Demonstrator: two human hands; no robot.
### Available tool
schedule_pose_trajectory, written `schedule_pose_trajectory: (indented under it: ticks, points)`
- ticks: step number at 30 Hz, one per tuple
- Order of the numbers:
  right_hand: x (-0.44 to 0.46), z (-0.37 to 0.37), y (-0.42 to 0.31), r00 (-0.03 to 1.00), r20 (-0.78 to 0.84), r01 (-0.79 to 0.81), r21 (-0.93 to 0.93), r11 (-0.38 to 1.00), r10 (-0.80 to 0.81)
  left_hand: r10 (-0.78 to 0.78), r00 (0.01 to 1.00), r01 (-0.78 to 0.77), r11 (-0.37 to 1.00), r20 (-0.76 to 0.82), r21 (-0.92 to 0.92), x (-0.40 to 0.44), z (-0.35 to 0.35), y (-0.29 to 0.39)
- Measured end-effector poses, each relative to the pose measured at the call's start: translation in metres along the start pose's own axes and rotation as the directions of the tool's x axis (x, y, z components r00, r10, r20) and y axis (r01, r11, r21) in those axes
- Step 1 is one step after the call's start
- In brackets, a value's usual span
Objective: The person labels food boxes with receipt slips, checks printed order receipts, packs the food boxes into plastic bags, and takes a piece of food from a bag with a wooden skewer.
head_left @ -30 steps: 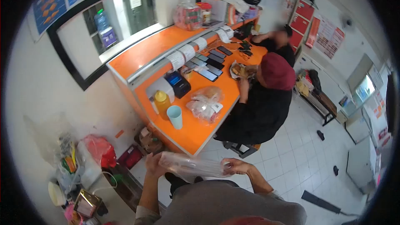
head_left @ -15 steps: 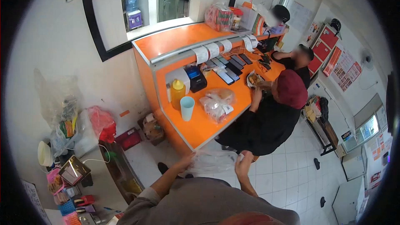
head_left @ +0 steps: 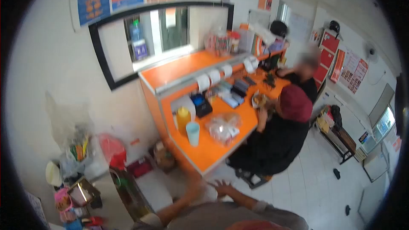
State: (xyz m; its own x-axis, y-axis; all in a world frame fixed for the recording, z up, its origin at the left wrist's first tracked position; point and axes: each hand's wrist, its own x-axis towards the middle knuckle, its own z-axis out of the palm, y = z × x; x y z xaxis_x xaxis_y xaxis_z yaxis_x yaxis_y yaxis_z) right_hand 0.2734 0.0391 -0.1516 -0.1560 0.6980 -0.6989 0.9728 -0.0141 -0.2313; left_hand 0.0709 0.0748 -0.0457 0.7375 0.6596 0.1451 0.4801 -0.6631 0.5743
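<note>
Clear plastic (head_left: 209,194) is showing faintly between the blurred left hand (head_left: 195,189) and the right hand (head_left: 222,189), near the corner of the orange desk (head_left: 200,160). The right hand's fingers (head_left: 223,182) are spreading apart; I cannot tell how the left's are resting. A blue cup (head_left: 193,134) is standing just beside a yellow bottle (head_left: 183,122).

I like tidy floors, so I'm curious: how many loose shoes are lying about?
2 visible. One dark shoe lies below the bench in the view; the other dark shoe lies nearer the bottom edge. The counter may hide more.
</note>
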Motion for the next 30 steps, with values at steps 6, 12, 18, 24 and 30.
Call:
schedule_pose_trajectory:
  ticks: [6, 12, 18, 24, 30]
  points:
    - [-0.003, 0.02, 0.046, 0.999, -0.044, -0.014, -0.059, 0.998, 0.012, -0.339, 0.596, 0.275, 0.938, 0.728, 0.212, 0.024, 0.113, -0.032]
    - [-0.014, 0.089, 0.088, 0.933, -0.204, -0.28, 0.105, 0.954, 0.296, -0.419, 0.618, 0.268, 0.908, 0.666, 0.322, 0.012, 0.151, -0.032]
    - [-0.067, 0.042, 0.051, 0.928, -0.309, -0.177, 0.124, 0.976, 0.208, -0.418, 0.605, 0.061, 0.873, 0.678, 0.483, -0.01, 0.13, 0.003]
    - [-0.071, 0.043, 0.003, 0.922, -0.385, 0.089, 0.287, 0.954, 0.029, -0.408, 0.685, 0.176, 0.897, 0.603, 0.407, -0.099, 0.112, 0.017]
    - [-0.115, 0.088, -0.144, 0.788, -0.459, 0.346, -0.222, 0.912, -0.41, -0.681, 0.541, 0.608, 0.722, 0.494, 0.33, -0.267, 0.114, 0.022]
